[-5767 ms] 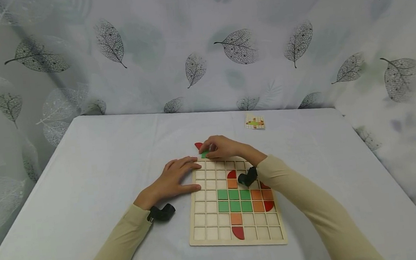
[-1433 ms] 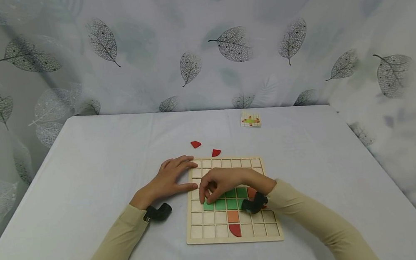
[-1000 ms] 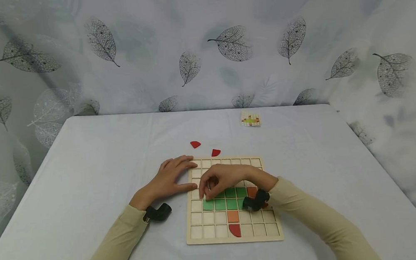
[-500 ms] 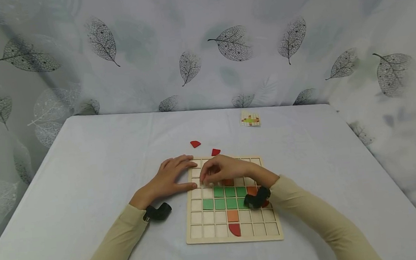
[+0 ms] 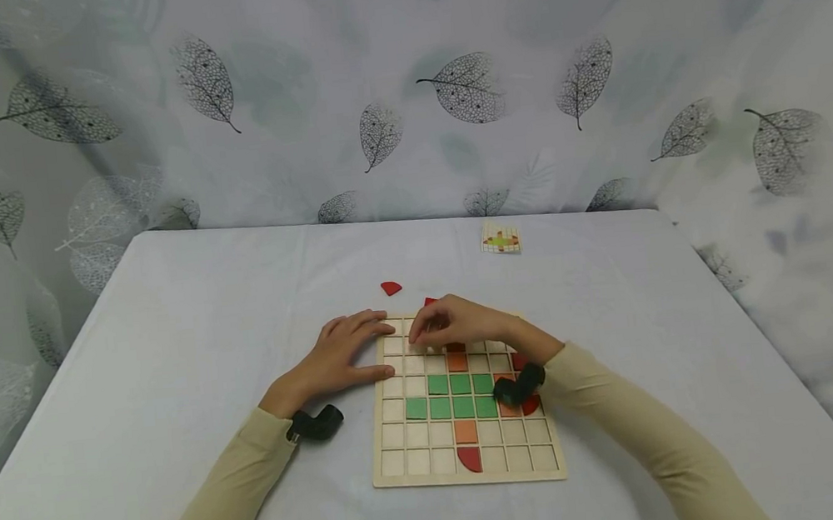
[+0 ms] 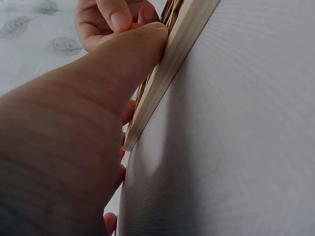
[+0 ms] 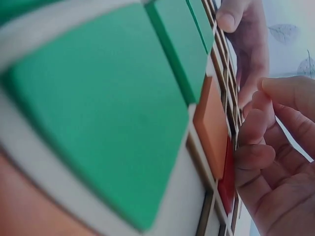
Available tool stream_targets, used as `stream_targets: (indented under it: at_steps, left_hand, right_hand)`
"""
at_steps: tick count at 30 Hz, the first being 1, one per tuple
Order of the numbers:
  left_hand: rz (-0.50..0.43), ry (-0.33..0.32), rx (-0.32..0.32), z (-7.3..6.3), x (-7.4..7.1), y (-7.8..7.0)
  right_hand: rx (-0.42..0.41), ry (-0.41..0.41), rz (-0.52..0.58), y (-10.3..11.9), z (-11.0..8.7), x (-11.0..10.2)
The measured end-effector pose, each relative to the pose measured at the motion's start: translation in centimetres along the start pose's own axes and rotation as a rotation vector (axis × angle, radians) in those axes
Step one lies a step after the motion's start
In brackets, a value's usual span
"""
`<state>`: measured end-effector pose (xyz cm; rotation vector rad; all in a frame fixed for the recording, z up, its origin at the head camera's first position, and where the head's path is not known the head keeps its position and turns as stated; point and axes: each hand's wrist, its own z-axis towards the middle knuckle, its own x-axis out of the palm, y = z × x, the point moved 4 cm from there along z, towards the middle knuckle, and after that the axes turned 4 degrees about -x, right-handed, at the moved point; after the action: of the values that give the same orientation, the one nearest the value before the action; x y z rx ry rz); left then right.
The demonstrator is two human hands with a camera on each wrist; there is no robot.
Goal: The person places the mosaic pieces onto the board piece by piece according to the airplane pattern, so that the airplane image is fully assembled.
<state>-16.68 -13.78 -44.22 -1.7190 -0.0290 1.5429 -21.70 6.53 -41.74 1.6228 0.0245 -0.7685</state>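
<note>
A wooden grid board [image 5: 395, 466] lies flat before me, holding green squares [image 5: 440, 409], orange squares [image 5: 466, 432] and red quarter-circle pieces [image 5: 469, 459]. My left hand [image 5: 335, 353] rests at the board's left edge, fingers spread over the rim; in the left wrist view its thumb [image 6: 142, 44] touches the wooden side. Over the board's upper part is my right hand [image 5: 460, 323], fingers loosely bent. The right wrist view shows no piece between its fingers [image 7: 253, 125], with an orange square [image 7: 212, 128] beside them. The right hand covers some cells.
One loose red quarter-circle piece [image 5: 392, 288] lies on the white tablecloth [image 5: 261, 292] beyond the board. A second red piece [image 5: 430, 300] shows partly behind the right hand. Farther back lies a small pattern card [image 5: 501, 238]. A leaf-print curtain [image 5: 280, 97] hangs behind the table.
Earlier my right hand pinched a green square beyond the board's far edge. A green square now sits at the lower green row's left end. The right hand has moved away from it, toward the far edge.
</note>
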Motion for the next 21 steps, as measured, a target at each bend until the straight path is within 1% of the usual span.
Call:
stream_targets:
  at_steps: [8, 13, 18, 21]
  left_hand:
    - [-0.005, -0.004, 0.001, -0.1, -0.1, 0.0]
    - [-0.005, -0.007, 0.001, -0.1, -0.1, -0.1]
    - [-0.003, 0.003, -0.01, -0.1, 0.0, 0.0]
    - [-0.005, 0.005, -0.011, 0.0, 0.0, 0.0]
  right_hand:
    - [0.044, -0.054, 0.044, -0.9, -0.3, -1.0]
    - [0.049, -0.1, 0.017, -1.3, -0.5, -1.8]
    - [0.061, -0.125, 0.036, -1.6, -0.7, -2.4]
    - [0.073, -0.163, 0.014, -1.7, -0.8, -2.9]
